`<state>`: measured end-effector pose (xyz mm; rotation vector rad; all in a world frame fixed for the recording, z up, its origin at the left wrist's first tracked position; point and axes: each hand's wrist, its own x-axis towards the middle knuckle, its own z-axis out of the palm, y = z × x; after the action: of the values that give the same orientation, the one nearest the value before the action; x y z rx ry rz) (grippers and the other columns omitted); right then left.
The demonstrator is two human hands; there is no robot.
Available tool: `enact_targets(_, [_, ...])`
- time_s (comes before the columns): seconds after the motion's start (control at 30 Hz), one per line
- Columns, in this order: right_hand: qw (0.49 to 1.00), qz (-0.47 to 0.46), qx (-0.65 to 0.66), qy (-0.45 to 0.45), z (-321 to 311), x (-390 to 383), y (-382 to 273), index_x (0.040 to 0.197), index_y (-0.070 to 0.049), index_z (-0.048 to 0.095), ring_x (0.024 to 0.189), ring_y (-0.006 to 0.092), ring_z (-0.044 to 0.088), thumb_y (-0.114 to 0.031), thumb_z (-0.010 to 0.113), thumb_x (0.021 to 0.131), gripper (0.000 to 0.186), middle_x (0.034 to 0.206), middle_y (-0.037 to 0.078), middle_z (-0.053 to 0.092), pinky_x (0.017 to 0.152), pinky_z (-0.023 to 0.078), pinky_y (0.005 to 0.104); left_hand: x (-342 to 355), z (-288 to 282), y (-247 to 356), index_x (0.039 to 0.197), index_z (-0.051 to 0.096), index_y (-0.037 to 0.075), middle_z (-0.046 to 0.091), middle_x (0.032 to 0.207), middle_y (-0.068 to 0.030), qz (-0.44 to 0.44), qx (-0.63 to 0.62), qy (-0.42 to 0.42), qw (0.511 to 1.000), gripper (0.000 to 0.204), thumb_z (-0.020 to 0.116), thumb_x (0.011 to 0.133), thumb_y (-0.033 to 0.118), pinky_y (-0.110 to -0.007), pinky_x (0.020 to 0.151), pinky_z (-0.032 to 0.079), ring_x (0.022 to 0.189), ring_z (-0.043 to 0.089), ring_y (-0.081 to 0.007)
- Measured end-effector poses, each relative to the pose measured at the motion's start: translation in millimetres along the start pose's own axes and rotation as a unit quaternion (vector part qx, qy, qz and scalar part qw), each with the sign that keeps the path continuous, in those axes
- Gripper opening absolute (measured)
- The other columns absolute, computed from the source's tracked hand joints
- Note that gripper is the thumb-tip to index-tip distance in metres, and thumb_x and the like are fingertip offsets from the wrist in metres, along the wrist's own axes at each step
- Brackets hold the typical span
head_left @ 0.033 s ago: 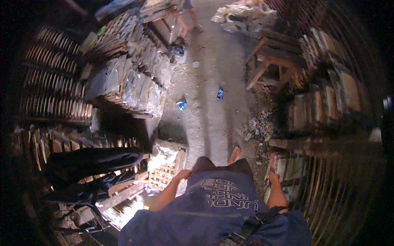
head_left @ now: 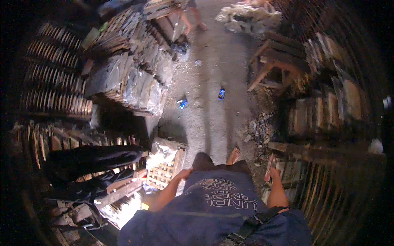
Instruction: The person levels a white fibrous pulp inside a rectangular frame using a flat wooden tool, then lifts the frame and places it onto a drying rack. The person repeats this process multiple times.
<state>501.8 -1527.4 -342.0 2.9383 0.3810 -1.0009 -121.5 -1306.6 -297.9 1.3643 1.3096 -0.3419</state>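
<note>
My left hand [head_left: 185,174] hangs at my left side, against the edge of my dark shorts [head_left: 202,160]. Its fingers are mostly hidden and too blurred to read. A wooden lattice crate [head_left: 160,175] stands just beyond that hand. On the other side, my right hand [head_left: 273,174] is closed around a thin, flat, reddish strip [head_left: 269,165] pointing forward; its exact kind is unclear. One bare foot [head_left: 234,156] shows ahead of my shorts on the dirt floor [head_left: 213,123].
Stacked wooden pieces and clear plastic [head_left: 139,88] line the left, behind a black bundle [head_left: 94,160]. At right stand a wooden bench [head_left: 279,57], upright boards [head_left: 316,106] and slats [head_left: 324,184]. Blue wrappers [head_left: 221,94] lie on the path. Another person's legs [head_left: 195,18] show far ahead.
The view has shifted slightly, so the surroundings sit a little further right. My left knee shows further forward. Both hands stay at my sides, the right one with the reddish strip.
</note>
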Motion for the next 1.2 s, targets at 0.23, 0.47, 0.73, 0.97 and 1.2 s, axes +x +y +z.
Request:
enact_targets(0.23, [0.916, -0.035, 0.398, -0.021, -171, 51, -319, 0.089, -0.005, 0.054, 0.039, 0.0207, 0.045, -0.045, 0.056, 0.089, 0.040, 0.063, 0.010, 0.048, 0.035, 0.038, 0.0403, -3, -157, 210, 0.109, 0.071, 0.004, 0.068, 0.115, -0.0156, 0.015, -0.341, 0.093, 0.935, 0.062, 0.042, 0.097, 0.058, -0.037, 0.094, 0.044, 0.102, 0.064, -0.0246])
enact_targets(0.47, [0.943, -0.120, 0.307, -0.054, -148, 68, -498, 0.097, -0.003, 0.059, 0.043, 0.0223, 0.050, -0.045, 0.056, 0.093, 0.043, 0.066, 0.010, 0.051, 0.036, 0.040, 0.0388, -100, -458, 513, 0.114, 0.062, -0.012, 0.051, 0.128, -0.0345, 0.612, -0.293, -0.091, 0.729, 0.088, 0.036, 0.093, 0.070, -0.053, 0.101, 0.040, 0.119, 0.053, -0.0428])
enact_targets(0.73, [0.990, -0.019, 0.140, -0.018, -79, 72, -538, 0.105, 0.004, 0.063, 0.072, 0.0305, 0.064, -0.043, 0.059, 0.092, 0.049, 0.084, 0.018, 0.063, 0.060, 0.051, 0.0467, -93, -596, 650, 0.115, 0.060, -0.010, 0.052, 0.126, -0.0327, 0.719, -0.350, -0.389, 0.457, 0.088, 0.051, 0.084, 0.072, -0.054, 0.097, 0.041, 0.117, 0.051, -0.0463])
enact_targets(0.97, [0.965, 0.102, 0.180, -0.162, -95, 113, -650, 0.110, 0.005, 0.059, 0.074, 0.0319, 0.065, -0.042, 0.062, 0.089, 0.051, 0.092, 0.022, 0.063, 0.056, 0.051, 0.0476, 15, -672, 728, 0.115, 0.060, -0.018, 0.055, 0.111, -0.0409, 0.813, -0.396, -0.200, 0.378, 0.092, 0.062, 0.081, 0.067, -0.054, 0.084, 0.051, 0.106, 0.056, -0.0523])
enact_targets(1.2, [0.948, -0.072, 0.309, -0.030, -183, 195, -913, 0.101, 0.000, 0.055, 0.057, 0.0264, 0.058, -0.039, 0.063, 0.090, 0.041, 0.079, 0.014, 0.059, 0.044, 0.045, 0.0443, 93, -834, 794, 0.104, 0.064, -0.010, 0.062, 0.107, -0.0314, 0.797, -0.249, -0.248, 0.491, 0.082, 0.047, 0.089, 0.069, -0.058, 0.089, 0.046, 0.100, 0.061, -0.0460])
